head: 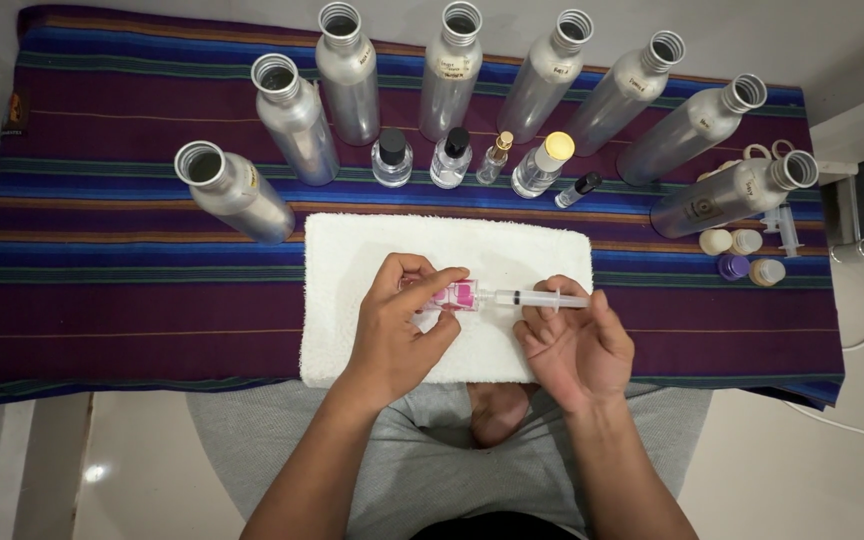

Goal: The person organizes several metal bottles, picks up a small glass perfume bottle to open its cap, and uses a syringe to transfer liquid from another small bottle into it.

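- A small pink-filled bottle [455, 294] is clamped on its side in the left hand [399, 325], at the centre of the white towel [352, 300], so that its mouth faces three o'clock.
- A syringe [542, 298] is pinched in the right hand [574, 345], its tip laid level at that mouth.
- Open aluminium bottles [348, 75] are fanned from nine to two o'clock, within reach.

The left hand [399, 318] covered most of the small pink bottle [455, 294], so its shape stayed unclear. Fingers of the right hand [574, 342] hid the syringe [542, 299] plunger end. Labels on the metal bottles [295, 118] were too small to tell. The frame's lower edge cut off both forearms.
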